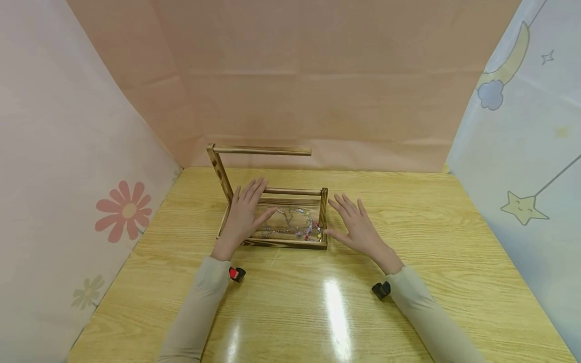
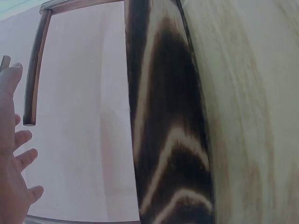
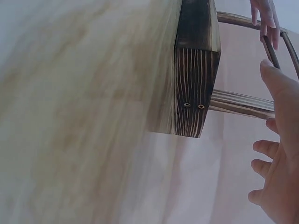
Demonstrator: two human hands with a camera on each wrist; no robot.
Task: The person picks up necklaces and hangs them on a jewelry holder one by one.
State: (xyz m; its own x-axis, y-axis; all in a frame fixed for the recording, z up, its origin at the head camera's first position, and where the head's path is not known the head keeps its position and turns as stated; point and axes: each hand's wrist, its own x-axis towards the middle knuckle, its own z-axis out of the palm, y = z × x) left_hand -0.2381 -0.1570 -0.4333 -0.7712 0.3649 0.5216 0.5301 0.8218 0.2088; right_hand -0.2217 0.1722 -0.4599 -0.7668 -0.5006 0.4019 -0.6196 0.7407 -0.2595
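A burnt-wood jewellery stand (image 1: 272, 192) stands on the table, with a tall post at its left, a top bar (image 1: 262, 150), a lower bar, and a tray base (image 1: 290, 243). Thin chains and beaded pieces (image 1: 292, 224) lie in the tray. My left hand (image 1: 242, 217) lies flat over the tray's left part, fingers straight, holding nothing. My right hand (image 1: 358, 229) hovers beside the tray's right end, fingers spread, thumb close to the corner. In the left wrist view the left hand (image 2: 11, 158) is open beside the dark wood (image 2: 168, 121). In the right wrist view the right hand (image 3: 280, 158) is open near a post (image 3: 196, 84).
The pale wooden table (image 1: 317, 307) is walled by a pink backdrop (image 1: 317, 75) behind, a flower-print sheet (image 1: 68, 176) at left and a star-and-moon sheet (image 1: 522, 166) at right. Small cameras sit on my wrists (image 1: 236, 274) (image 1: 381, 289).
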